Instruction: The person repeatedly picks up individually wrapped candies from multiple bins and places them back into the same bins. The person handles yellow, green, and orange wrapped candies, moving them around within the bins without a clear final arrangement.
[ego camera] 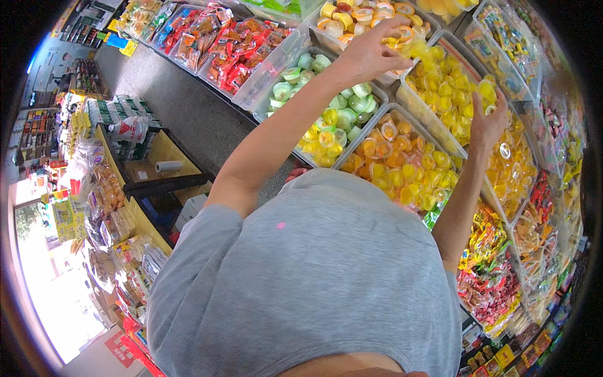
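Observation:
My left hand [374, 54] reaches over a clear plastic bin of orange-rimmed jelly cups [365, 15], fingers apart. Just beyond its fingertips, a blurred patch of yellow jelly cups [421, 51] lies at the corner of the neighbouring bin. That clear bin [435, 123] is full of yellow jelly cups [440, 89]. At its right side, my right hand [490, 120] has its fingers around a yellow jelly cup [486, 88]. Closer to my body, green jelly cups [348, 115] and orange jelly cups [377, 146] fill two more bins, with yellow cups lying on top of both.
Bins of red-wrapped snacks [240, 52] stand at upper left, beside the grey floor [174, 75]. Wrapped sweets [490, 278] fill bins at my right. Across the aisle is a counter [162, 155] with a white roll [168, 166] and packaged goods.

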`<state>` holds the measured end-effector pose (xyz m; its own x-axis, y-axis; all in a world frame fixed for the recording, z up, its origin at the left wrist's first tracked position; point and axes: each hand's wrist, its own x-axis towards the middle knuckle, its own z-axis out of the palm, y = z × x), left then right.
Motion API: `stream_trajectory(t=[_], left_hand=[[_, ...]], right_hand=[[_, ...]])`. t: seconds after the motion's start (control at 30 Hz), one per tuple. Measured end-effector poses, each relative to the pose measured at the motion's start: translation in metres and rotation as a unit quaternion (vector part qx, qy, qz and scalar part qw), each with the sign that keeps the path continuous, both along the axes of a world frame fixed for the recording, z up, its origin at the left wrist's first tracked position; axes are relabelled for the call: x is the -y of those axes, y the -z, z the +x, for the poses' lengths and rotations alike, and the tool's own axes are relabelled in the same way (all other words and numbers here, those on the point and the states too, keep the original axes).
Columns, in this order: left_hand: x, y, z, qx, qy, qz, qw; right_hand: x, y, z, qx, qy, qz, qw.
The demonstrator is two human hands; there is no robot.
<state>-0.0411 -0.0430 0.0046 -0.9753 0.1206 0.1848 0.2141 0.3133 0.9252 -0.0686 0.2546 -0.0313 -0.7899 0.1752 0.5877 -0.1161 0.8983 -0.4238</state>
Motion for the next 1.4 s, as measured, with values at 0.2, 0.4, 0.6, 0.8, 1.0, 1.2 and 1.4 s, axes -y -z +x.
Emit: stream_trajectory(t=[0.2, 0.4, 0.6, 0.8, 1.0, 1.2, 1.4], left_hand=[[0.050, 0.092, 0.005, 0.096, 0.069, -0.304, 0.945], [0.062, 0.155, 0.060, 0.175, 0.109, -0.506, 0.838], [0.056, 0.156, 0.059, 0.180, 0.103, -0.529, 0.823], [0.081, 0.163, 0.051, 0.156, 0.099, -0.457, 0.870], [0.114, 0.124, 0.029, 0.295, 0.056, -0.190, 0.935], [0.095, 0.062, 0.016, 0.318, 0.092, 0.016, 0.943], [0.013, 0.003, -0.008, 0.128, -0.003, 0.330, 0.935]], right_hand=[[0.080, 0.060, 0.052, 0.310, -0.278, -0.163, 0.894], [0.180, 0.117, 0.121, 0.362, -0.517, 0.064, 0.773], [0.198, 0.133, 0.125, 0.259, -0.549, 0.129, 0.784], [0.207, 0.127, 0.134, 0.223, -0.496, 0.136, 0.828], [0.217, 0.131, 0.121, 0.346, -0.420, 0.047, 0.838], [0.138, 0.052, 0.070, 0.429, -0.260, -0.272, 0.821], [0.042, 0.005, 0.010, 0.140, -0.083, -0.276, 0.947]])
